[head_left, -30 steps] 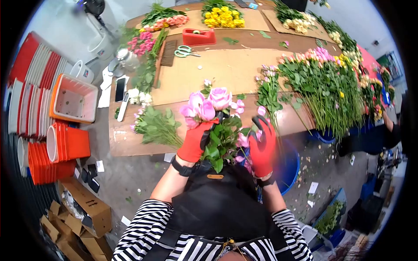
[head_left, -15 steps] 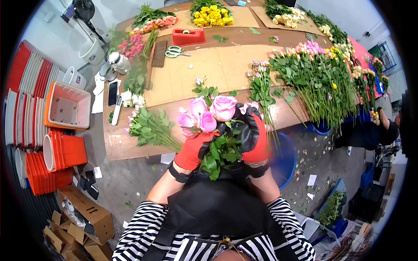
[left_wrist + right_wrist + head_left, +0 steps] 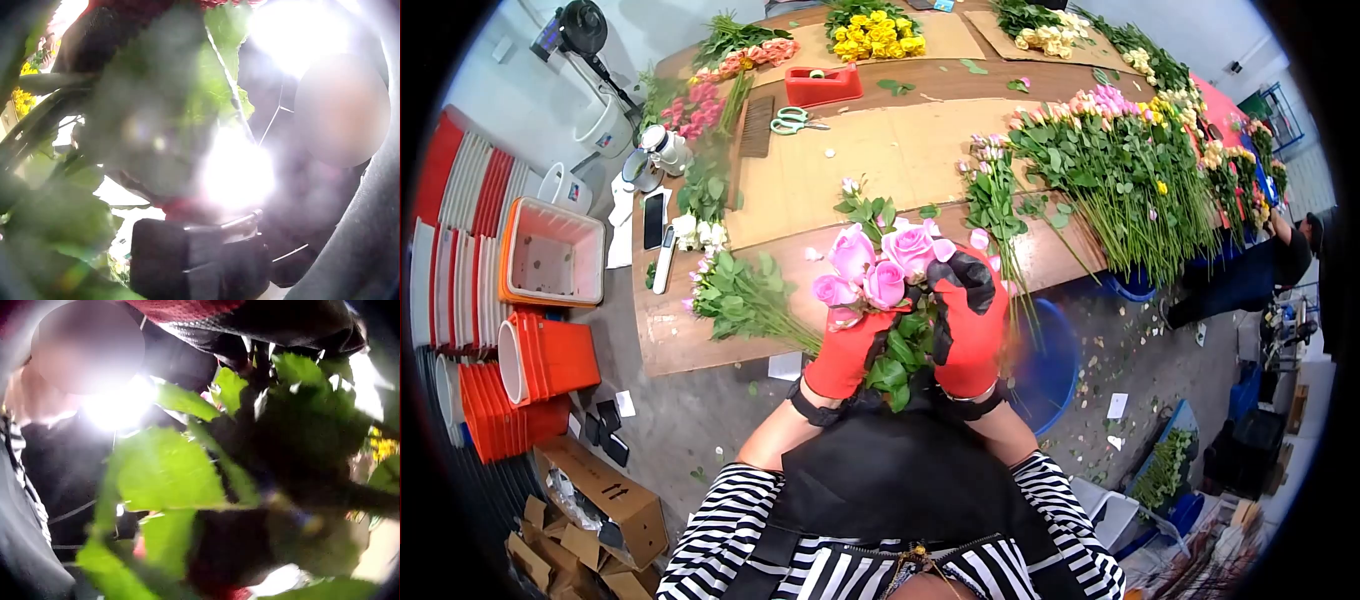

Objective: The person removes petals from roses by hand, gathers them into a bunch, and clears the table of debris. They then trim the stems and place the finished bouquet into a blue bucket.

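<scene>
Several pink roses (image 3: 885,284) stand in a bunch in front of the black apron, green leaves (image 3: 890,375) hanging below the blooms. My left hand (image 3: 843,350), in a red and black glove, grips the bunch just under the flower heads. At the bunch's right side, my right hand (image 3: 972,335) has its gloved fingers curled in against the rightmost rose; the fingertips' exact hold is partly hidden. Blurred leaves (image 3: 150,106) fill much of the left wrist view. Sharper leaves (image 3: 169,472) cross the right wrist view, below a dark gloved part of a hand.
Beyond the hands, the table (image 3: 690,345) bears cut stems (image 3: 745,300), green-handled scissors (image 3: 790,121), a red tape dispenser (image 3: 824,85), a phone (image 3: 654,220) and a large pile of roses (image 3: 1100,180). A blue bucket (image 3: 1045,365) stands at right, orange crates (image 3: 550,355) at left.
My right hand has come in from the right to the bunch, its spread fingers now curled against it. The left hand keeps its grip on the stems. The head view has shifted slightly.
</scene>
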Demonstrator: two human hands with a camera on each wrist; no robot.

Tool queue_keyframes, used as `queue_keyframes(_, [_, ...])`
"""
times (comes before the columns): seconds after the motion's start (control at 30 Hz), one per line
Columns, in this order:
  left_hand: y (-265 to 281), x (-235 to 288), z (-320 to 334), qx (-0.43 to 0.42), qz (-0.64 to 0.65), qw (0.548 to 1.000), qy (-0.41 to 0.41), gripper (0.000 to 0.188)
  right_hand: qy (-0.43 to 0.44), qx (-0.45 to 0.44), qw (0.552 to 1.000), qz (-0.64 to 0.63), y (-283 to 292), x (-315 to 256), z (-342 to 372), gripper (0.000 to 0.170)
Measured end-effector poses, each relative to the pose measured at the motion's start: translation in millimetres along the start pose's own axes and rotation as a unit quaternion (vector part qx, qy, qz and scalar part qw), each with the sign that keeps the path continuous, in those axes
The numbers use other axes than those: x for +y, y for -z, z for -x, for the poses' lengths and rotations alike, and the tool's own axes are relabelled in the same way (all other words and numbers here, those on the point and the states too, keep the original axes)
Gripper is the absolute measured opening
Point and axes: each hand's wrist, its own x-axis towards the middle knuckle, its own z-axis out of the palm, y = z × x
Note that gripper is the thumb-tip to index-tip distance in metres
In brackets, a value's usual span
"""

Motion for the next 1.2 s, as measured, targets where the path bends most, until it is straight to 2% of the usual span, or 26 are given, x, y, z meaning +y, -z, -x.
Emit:
queue_keyframes(0.03, [1.6, -2.8, 1.0, -0.002, -0.013, 1.000, 0.001, 0.034, -0.007, -0.003, 1.000, 0.003, -0.2, 2.1, 2.5, 0.018])
queue_keyframes(0.13, [7.3, -13.9, 2.2, -0.010, -0.057, 0.998, -0.006, 0.029, -0.102, -0.032, 0.962, -0.250, 1.7, 18.6, -1.5, 0.013])
queue_keyframes(0.17, [9.2, -15.3, 2.1, -0.014, -0.063, 0.998, -0.010, 0.027, -0.120, -0.034, 0.959, -0.256, 4.9, 16.1, -1.6, 0.010])
queue_keyframes(0.2, [9.4, -7.5, -0.8, -0.020, -0.051, 0.998, -0.014, 0.026, -0.114, -0.016, 0.957, -0.267, 7.3, 20.3, -8.1, 0.012])
queue_keyframes(0.27, [10.5, -2.9, -1.6, -0.027, 0.001, 0.998, -0.049, 0.023, -0.014, -0.052, 0.966, -0.252, 13.4, 18.4, -16.8, 0.016])
queue_keyframes(0.3, [9.3, -3.8, -0.7, -0.028, 0.043, 0.995, -0.082, 0.022, 0.055, -0.054, 0.996, -0.036, 23.5, 14.5, -16.8, 0.024])
queue_keyframes(0.33, [7.7, -3.1, -0.1, -0.015, 0.053, 0.994, -0.090, 0.022, 0.046, -0.023, 0.998, -0.031, 22.3, 2.0, -16.5, 0.033])
queue_keyframes(0.4, [3.0, 2.7, -0.6, 0.023, 0.039, 0.996, -0.082, 0.022, 0.094, 0.049, 0.993, 0.045, 6.1, -18.1, -11.8, 0.038])
queue_keyframes(0.47, [-3.7, 14.1, -3.0, 0.055, 0.019, 0.997, -0.051, 0.026, 0.172, -0.034, 0.969, 0.173, 10.1, -31.5, -7.8, 0.039])
queue_keyframes(0.53, [-9.0, 23.1, -5.0, 0.073, 0.024, 0.997, -0.024, 0.035, 0.226, -0.070, 0.934, 0.268, 1.9, -43.2, -1.0, 0.041])
queue_keyframes(0.63, [-13.9, 8.3, -5.1, 0.086, 0.146, 0.985, -0.011, 0.047, 0.268, -0.048, 0.908, 0.318, -7.2, -38.8, 1.0, 0.033])
queue_keyframes(0.7, [-14.5, 16.3, -0.2, 0.098, 0.121, 0.987, 0.028, 0.044, 0.313, -0.038, 0.884, 0.345, -3.9, -30.4, -3.0, 0.032])
queue_keyframes(0.73, [-13.8, 17.8, 3.6, 0.105, 0.108, 0.987, 0.048, 0.042, 0.315, -0.029, 0.889, 0.332, -3.4, -26.7, -2.5, 0.031])
queue_keyframes(0.8, [-7.1, 11.2, 10.1, 0.042, 0.026, 0.998, 0.034, 0.038, 0.320, -0.010, 0.896, 0.307, -5.0, -19.7, -0.3, 0.030])
queue_keyframes(0.87, [-5.1, 10.2, 13.1, 0.027, -0.107, 0.993, -0.039, 0.032, 0.220, 0.037, 0.967, 0.122, -8.1, -4.8, 0.6, 0.022])
queue_keyframes(0.93, [-9.1, 24.8, 14.1, 0.057, -0.287, 0.942, -0.163, 0.025, 0.088, 0.096, 0.991, -0.037, -8.5, 2.2, 0.3, 0.015])
queue_keyframes(0.97, [-4.5, 18.0, 13.5, 0.054, -0.273, 0.948, -0.151, 0.024, 0.050, 0.088, 0.994, -0.051, -4.5, 0.6, -2.2, 0.017])
queue_keyframes(1.03, [1.9, 18.1, 12.5, 0.024, -0.295, 0.937, -0.188, 0.025, 0.100, 0.049, 0.994, 0.003, 2.1, -10.7, -5.2, 0.021])
queue_keyframes(1.07, [3.3, 18.3, 10.4, 0.009, -0.304, 0.930, -0.207, 0.025, 0.189, 0.017, 0.979, 0.072, 2.5, -19.6, -4.2, 0.022])
queue_keyframes(1.1, [-3.4, 26.2, 7.9, 0.004, -0.205, 0.970, -0.130, 0.026, 0.211, 0.017, 0.971, 0.112, 0.8, -27.7, -0.9, 0.028])
queue_keyframes(1.13, [-6.4, 25.1, 9.1, 0.014, -0.106, 0.991, -0.082, 0.027, 0.234, -0.009, 0.956, 0.174, -0.5, -37.3, 1.3, 0.030])
queue_keyframes(1.17, [-9.0, 23.9, 10.0, 0.022, -0.006, 0.999, -0.033, 0.029, 0.256, -0.034, 0.937, 0.237, -1.6, -47.0, 2.8, 0.033])
queue_keyframes(1.2, [-12.3, 23.0, 9.4, 0.038, 0.042, 0.998, -0.012, 0.031, 0.278, -0.058, 0.911, 0.297, -1.4, -51.9, 3.0, 0.036])
